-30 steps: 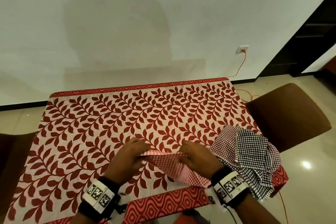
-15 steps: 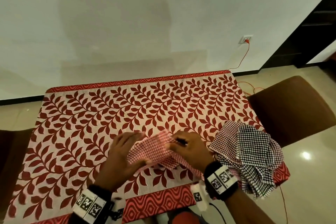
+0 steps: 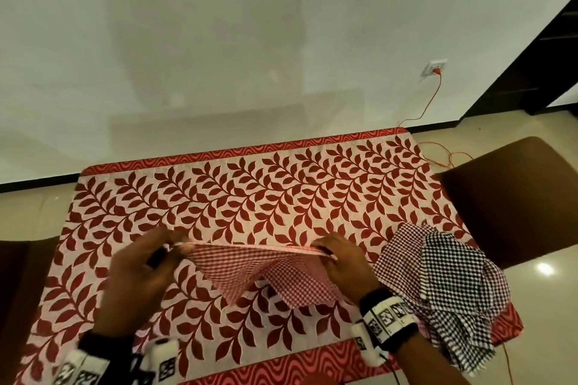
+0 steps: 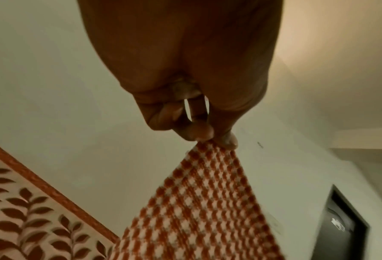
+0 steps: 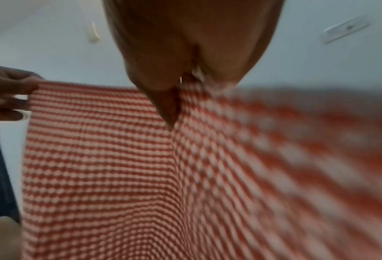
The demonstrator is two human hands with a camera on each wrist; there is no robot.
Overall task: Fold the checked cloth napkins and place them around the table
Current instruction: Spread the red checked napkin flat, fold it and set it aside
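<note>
A red-and-white checked napkin [image 3: 250, 272] hangs stretched between my two hands above the near middle of the table. My left hand [image 3: 175, 248] pinches its left top corner between thumb and fingertip, as the left wrist view shows on the napkin [image 4: 203, 202]. My right hand [image 3: 325, 255] pinches the right top corner; in the right wrist view the napkin [image 5: 101, 158] spreads out below it, blurred on the right. The lower part of the napkin sags in folds toward the tablecloth.
A loose pile of checked napkins [image 3: 450, 284], dark red and black, lies at the table's near right corner and overhangs the edge. The table carries a red leaf-print tablecloth [image 3: 250, 197]. A brown chair [image 3: 516, 197] stands to the right, another at the left edge.
My hands have moved apart and lifted. The napkin, bunched between them on the table half a second ago, is now pulled out wide by its top corners.
</note>
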